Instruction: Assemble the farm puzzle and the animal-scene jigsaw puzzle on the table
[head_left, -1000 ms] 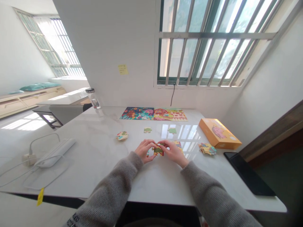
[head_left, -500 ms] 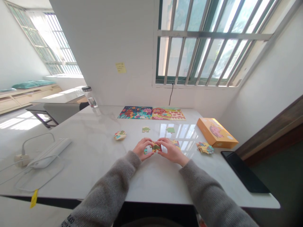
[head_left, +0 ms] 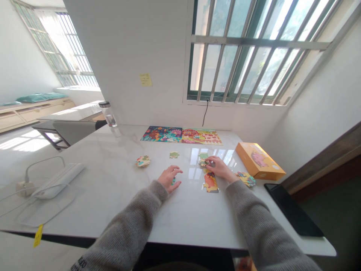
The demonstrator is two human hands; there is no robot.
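Observation:
Fingers apart, my left hand (head_left: 169, 178) rests on the table, gripping nothing. A small teal puzzle piece (head_left: 173, 181) shows partly between its thumb and fingers. My right hand (head_left: 221, 168) pinches a small puzzle piece (head_left: 203, 162), whose right part the fingers cover. Just behind that piece lies a green puzzle piece (head_left: 203, 155). In front of it, orange and yellow joined pieces (head_left: 211, 183) form a short column; whether the pinched piece touches them I cannot tell. Another green puzzle piece (head_left: 174, 154) lies alone beyond my left hand.
Puzzle-piece piles lie at left (head_left: 143, 161) and right (head_left: 246, 178). Two colourful picture sheets (head_left: 162, 134) lie by the wall. On the right are an orange box (head_left: 259, 160) and a black tablet (head_left: 291, 209); on the left, a bottle (head_left: 108, 114) and a power strip (head_left: 60, 181).
My right hand has moved right and away from me with a puzzle piece, leaving my left hand. The orange column is now uncovered. My left hand has stayed nearly in place, its fingers now free.

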